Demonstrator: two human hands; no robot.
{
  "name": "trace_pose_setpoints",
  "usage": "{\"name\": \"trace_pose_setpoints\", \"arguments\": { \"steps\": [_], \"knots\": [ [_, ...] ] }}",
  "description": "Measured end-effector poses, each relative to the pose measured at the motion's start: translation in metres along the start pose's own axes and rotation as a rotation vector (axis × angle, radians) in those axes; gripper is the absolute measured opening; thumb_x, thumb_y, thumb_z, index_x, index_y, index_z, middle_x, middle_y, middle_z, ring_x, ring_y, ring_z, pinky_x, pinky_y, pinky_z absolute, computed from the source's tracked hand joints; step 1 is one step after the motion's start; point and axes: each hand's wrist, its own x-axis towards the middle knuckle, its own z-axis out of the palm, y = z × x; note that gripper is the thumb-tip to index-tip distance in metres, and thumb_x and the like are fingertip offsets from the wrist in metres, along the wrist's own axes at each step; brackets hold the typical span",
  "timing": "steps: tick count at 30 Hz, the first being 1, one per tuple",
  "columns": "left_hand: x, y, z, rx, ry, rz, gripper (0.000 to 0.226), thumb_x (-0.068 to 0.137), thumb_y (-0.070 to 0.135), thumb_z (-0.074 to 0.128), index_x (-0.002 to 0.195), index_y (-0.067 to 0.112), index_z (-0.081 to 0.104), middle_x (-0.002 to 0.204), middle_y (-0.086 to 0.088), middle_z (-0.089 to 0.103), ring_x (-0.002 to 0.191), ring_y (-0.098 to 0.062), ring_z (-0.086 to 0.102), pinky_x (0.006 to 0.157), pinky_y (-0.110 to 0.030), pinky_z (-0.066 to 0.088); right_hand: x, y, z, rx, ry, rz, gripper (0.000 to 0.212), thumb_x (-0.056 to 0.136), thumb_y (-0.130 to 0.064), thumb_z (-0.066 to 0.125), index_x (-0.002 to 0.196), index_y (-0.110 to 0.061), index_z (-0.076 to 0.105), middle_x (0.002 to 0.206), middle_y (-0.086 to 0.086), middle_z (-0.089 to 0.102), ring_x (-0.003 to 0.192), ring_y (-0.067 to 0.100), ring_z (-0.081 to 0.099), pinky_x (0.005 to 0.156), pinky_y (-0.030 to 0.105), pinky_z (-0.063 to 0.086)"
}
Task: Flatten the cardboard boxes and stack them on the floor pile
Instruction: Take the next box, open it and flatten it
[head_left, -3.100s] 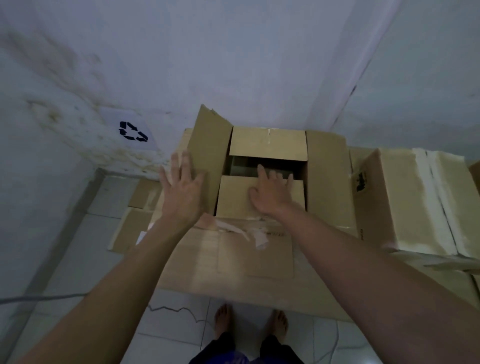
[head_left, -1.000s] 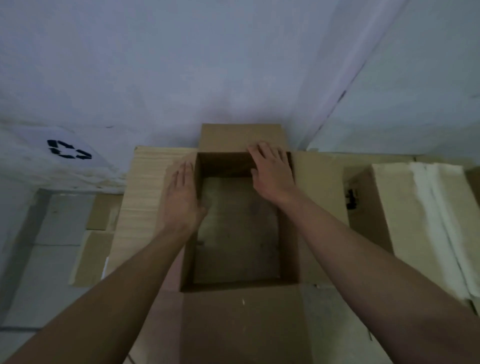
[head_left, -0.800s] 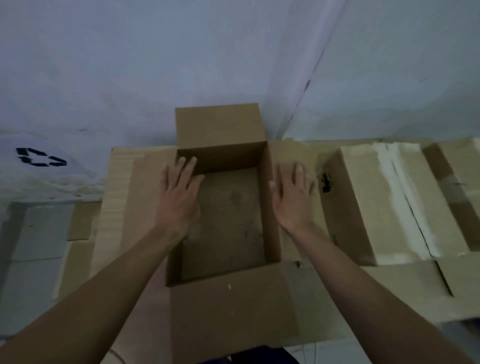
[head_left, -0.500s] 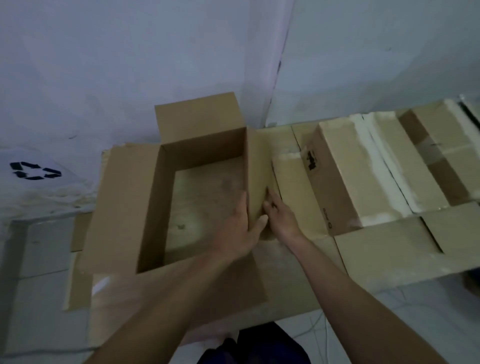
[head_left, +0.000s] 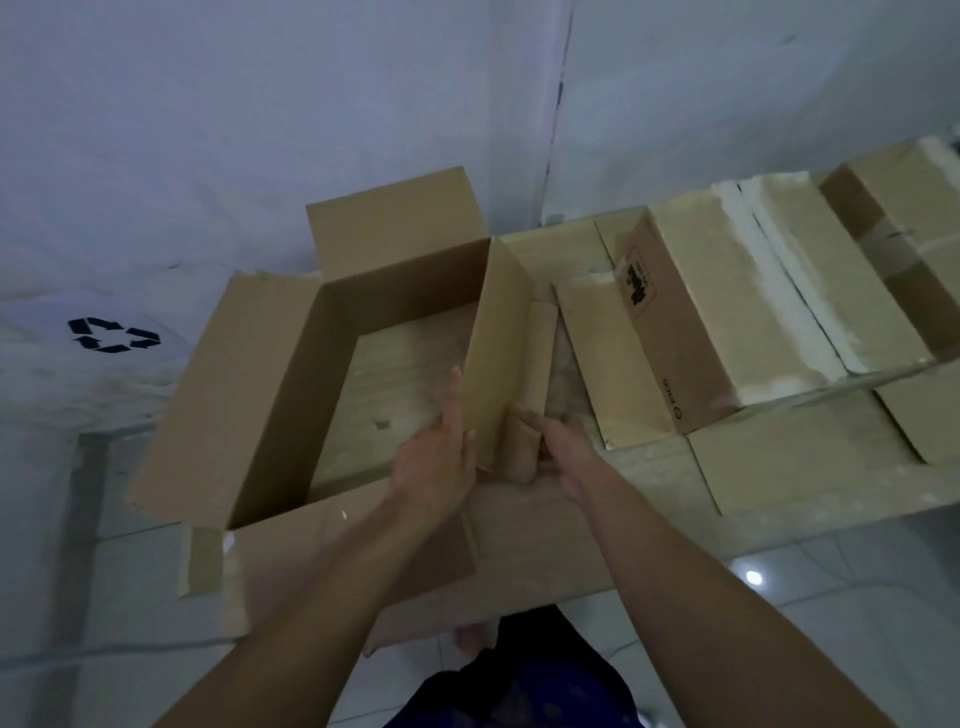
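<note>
You held the open box (head_left: 332, 374) by its right wall.
Your left hand (head_left: 434, 457) pressed flat inside; your right hand (head_left: 563, 452) gripped the outer flap (head_left: 532, 384).

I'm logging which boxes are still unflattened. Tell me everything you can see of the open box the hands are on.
The open box is plain brown cardboard, upright, not yet flattened. Its flaps are spread outward, and pale cardboard shows through its bottom. It stands on flat cardboard against the wall. The left hand presses inside its right wall; the right hand touches that wall's folded-down flap outside.
</note>
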Motion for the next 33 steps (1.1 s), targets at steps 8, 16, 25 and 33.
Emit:
{"name": "trace_pose_setpoints", "arguments": {
  "steps": [8, 16, 25, 33],
  "knots": [
    [-0.005, -0.037, -0.032, -0.063, 0.104, 0.030, 0.073, 0.101, 0.031, 0.045, 0.158, 0.028, 0.001, 0.109, -0.015, 0.071, 0.086, -0.035, 0.067, 0.071, -0.037, 0.050, -0.041, -0.018, 0.046, -0.091, -0.102, -0.146, 0.030, 0.099, -0.012, 0.057, 0.126, -0.023, 0.049, 0.117, 0.013, 0.066, 0.093, 0.030, 0.067, 0.064, 0.039, 0.061],
    [0.008, -0.023, -0.113, -0.299, 0.431, 0.108, 0.059, 0.096, 0.025, 0.058, 0.149, 0.012, 0.036, 0.131, -0.014, 0.062, 0.112, -0.036, 0.061, 0.086, -0.036, 0.047, -0.100, -0.102, 0.066, -0.398, 0.206, -0.792, 0.042, 0.100, -0.018, 0.049, 0.141, -0.017, 0.057, 0.136, -0.002, 0.063, 0.120, 0.013, 0.059, 0.103, 0.030, 0.046],
    [-0.007, -0.007, -0.171, -0.758, 0.622, 0.166, 0.040, 0.098, 0.033, 0.054, 0.136, 0.019, 0.052, 0.118, 0.014, 0.061, 0.101, 0.006, 0.062, 0.087, -0.022, 0.055, -0.186, -0.167, 0.069, -0.355, 0.380, -1.309, 0.038, 0.093, -0.019, 0.057, 0.129, -0.012, 0.068, 0.097, -0.006, 0.076, 0.070, 0.005, 0.066, 0.068, 0.019, 0.056],
    [-0.032, -0.059, -0.148, -1.028, 0.578, -0.092, 0.037, 0.102, 0.030, 0.049, 0.137, 0.017, 0.055, 0.120, -0.002, 0.067, 0.106, -0.015, 0.065, 0.085, -0.030, 0.055, -0.156, -0.092, 0.105, -0.680, 0.113, -1.049, 0.070, 0.095, -0.071, 0.030, 0.157, -0.042, 0.014, 0.101, 0.001, 0.073, 0.090, 0.021, 0.069, 0.077, 0.036, 0.055]
  ]
}}
